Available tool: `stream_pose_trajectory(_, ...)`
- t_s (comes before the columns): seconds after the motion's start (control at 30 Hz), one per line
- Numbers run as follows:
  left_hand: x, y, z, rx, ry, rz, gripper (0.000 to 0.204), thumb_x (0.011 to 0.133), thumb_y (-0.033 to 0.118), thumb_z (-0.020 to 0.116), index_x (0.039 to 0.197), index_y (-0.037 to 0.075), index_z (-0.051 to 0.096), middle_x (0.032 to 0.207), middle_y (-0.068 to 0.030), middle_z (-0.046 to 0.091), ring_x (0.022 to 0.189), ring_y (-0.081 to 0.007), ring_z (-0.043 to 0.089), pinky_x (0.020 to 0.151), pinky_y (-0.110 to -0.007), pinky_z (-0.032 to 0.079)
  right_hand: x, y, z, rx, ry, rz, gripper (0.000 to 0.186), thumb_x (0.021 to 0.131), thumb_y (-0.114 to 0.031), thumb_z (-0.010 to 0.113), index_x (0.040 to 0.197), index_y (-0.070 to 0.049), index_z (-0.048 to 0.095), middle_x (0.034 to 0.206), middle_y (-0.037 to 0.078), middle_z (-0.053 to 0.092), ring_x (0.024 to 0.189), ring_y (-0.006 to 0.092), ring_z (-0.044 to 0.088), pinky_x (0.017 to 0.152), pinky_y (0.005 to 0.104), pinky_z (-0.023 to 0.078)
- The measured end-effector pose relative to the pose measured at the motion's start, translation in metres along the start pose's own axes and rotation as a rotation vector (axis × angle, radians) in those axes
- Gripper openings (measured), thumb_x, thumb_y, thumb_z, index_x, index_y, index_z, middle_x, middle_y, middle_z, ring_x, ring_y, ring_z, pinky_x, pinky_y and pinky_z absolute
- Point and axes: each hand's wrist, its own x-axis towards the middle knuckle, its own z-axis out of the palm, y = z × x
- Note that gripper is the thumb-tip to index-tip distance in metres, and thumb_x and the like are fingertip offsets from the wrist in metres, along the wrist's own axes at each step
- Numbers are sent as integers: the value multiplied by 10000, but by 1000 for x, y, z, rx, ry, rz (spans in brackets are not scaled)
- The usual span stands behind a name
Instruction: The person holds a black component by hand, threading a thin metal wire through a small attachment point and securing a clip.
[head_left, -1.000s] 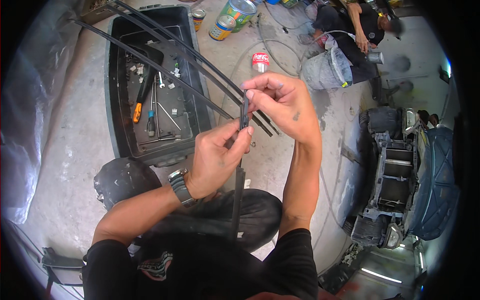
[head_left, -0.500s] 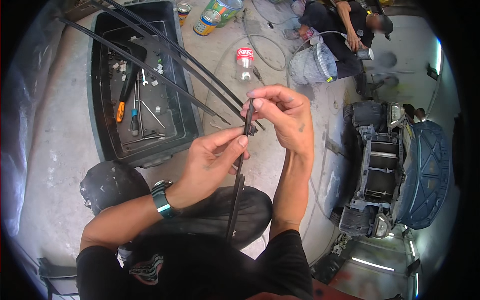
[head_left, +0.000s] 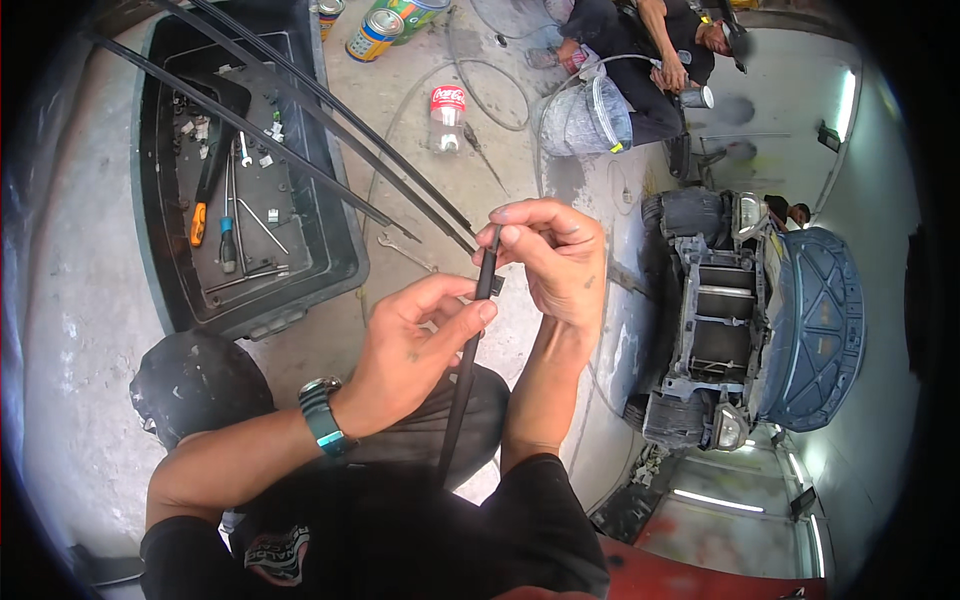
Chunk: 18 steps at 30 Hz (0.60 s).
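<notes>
A long, thin black trim strip (head_left: pixel 457 405) runs up from my lap between both hands. My left hand (head_left: pixel 400 340) is closed on it partway along, thumb against the strip. Higher up, my right hand (head_left: pixel 565 260) pinches its far end between thumb and fingertips. Beside the left fingertips, a small dark clip-like piece (head_left: pixel 497 286) juts from the strip's right side. Just beyond my hands are the ends of several more black strips (head_left: pixel 330 125), which slant across a dark plastic tray (head_left: pixel 152 230).
In the tray lie an orange-handled tool (head_left: pixel 199 222), a blue-handled screwdriver (head_left: pixel 228 255) and small clips. A bottle (head_left: pixel 447 120), cans (head_left: pixel 375 35), a hose (head_left: pixel 462 65) and a wrench (head_left: pixel 405 252) are on the floor. Another person sits by a bucket (head_left: pixel 585 118); a partly dismantled car (head_left: pixel 720 310) stands right.
The strip has turned in my fingers and now shows a smoother, broader face. Both hands keep their hold. The whole view has shifted, with the surroundings moving left in it.
</notes>
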Motion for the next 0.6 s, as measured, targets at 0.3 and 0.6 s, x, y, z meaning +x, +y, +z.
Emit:
stream_pose_trajectory(0.3, -1, -4, -7, 50, -15, 46, 274, 958, 243, 660, 1148, 45, 655, 811, 7, 653, 737, -31, 590, 567, -198, 482, -3, -2, 8, -56, 12, -18, 135, 881, 45, 640, 1007, 75, 677, 899, 176, 705, 818, 231, 720, 669, 325, 618)
stream_pose_trajectory(0.6, 1, -4, -11, 67, -51, -20, 290, 971, 269, 643, 1161, 50, 630, 830, 12, 640, 735, -26, 576, 586, -197, 489, -7, -1, 12, -91, 60, -1, 134, 879, 53, 637, 1002, 75, 684, 902, 170, 704, 840, 227, 718, 673, 320, 617)
